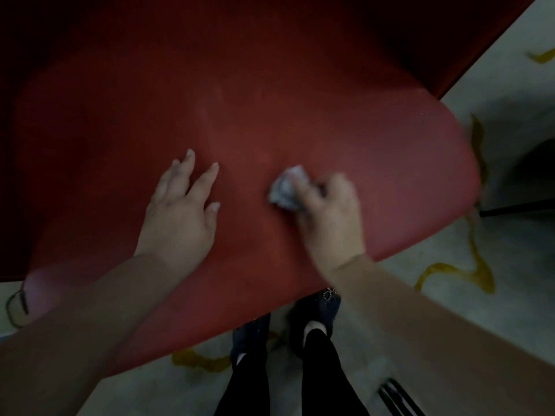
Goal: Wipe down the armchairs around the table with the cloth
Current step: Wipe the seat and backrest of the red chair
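Both hands on the red seat (270, 121): your left hand (180, 211) lies flat, fingers spread; right hand (327, 211) grips the balled cloth (286, 189), which has no clear long axis.

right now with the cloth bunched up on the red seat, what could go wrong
The cloth is wadded small in the right hand, so each pass probably covers little and patches of the red seat may get missed. The left hand rests flat on the seat and could leave marks on the wiped area.
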